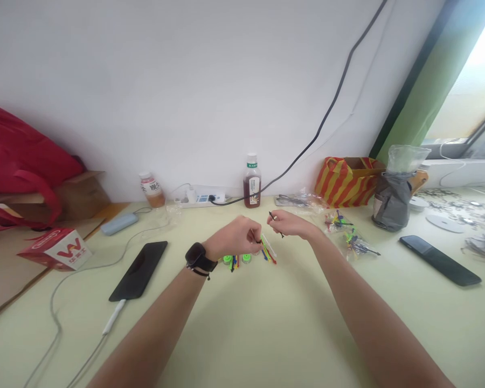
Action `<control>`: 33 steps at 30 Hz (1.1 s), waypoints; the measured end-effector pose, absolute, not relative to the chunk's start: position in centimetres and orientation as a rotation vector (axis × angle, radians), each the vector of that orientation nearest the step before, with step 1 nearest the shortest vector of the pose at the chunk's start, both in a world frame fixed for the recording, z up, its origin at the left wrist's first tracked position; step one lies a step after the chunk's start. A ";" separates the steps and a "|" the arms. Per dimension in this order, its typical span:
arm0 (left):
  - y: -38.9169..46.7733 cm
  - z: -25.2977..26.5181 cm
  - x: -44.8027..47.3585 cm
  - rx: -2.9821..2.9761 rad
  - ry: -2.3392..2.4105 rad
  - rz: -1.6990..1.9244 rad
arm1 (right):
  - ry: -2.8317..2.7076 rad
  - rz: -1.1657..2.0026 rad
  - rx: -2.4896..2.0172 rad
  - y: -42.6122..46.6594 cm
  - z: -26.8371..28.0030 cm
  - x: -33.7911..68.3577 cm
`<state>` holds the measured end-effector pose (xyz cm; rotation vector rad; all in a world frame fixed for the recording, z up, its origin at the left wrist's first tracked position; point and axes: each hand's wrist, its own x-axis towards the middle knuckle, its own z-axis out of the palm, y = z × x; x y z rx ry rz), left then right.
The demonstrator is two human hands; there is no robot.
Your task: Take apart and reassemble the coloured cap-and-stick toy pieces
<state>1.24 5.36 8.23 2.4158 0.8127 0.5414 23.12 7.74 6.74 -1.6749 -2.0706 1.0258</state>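
Note:
My left hand (239,237), with a black watch (200,257) on its wrist, is closed in a pinch; a tiny dark bit shows at its fingertips. My right hand (289,223) pinches a thin black plastic arrow (276,224), tilted, just right of the left hand. Below the hands lies a bunch of colored plastic arrows (269,252) in white, red, yellow and blue. A second bunch of arrows (235,263) lies under the left hand, between two small green round pieces, one on the left (227,260) and one on the right (246,258).
Bagged colored pieces (353,241) lie right of my right arm. A drink bottle (252,182) and a power strip (204,196) stand by the wall. One phone (139,270) charges at left, another (440,260) lies right. A striped bag (343,183) stands behind.

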 end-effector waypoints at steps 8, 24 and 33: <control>5.8 5.9 2.0 2.398 0.852 0.046 | -2.206 0.943 -1.998 9.2 4.0 23.9; 7.6 5.1 0.0 2.534 0.979 0.249 | -2.217 1.191 -1.878 8.5 4.3 21.4; 7.8 5.4 -0.4 2.524 0.949 0.220 | -2.210 1.240 -1.864 7.6 5.0 19.6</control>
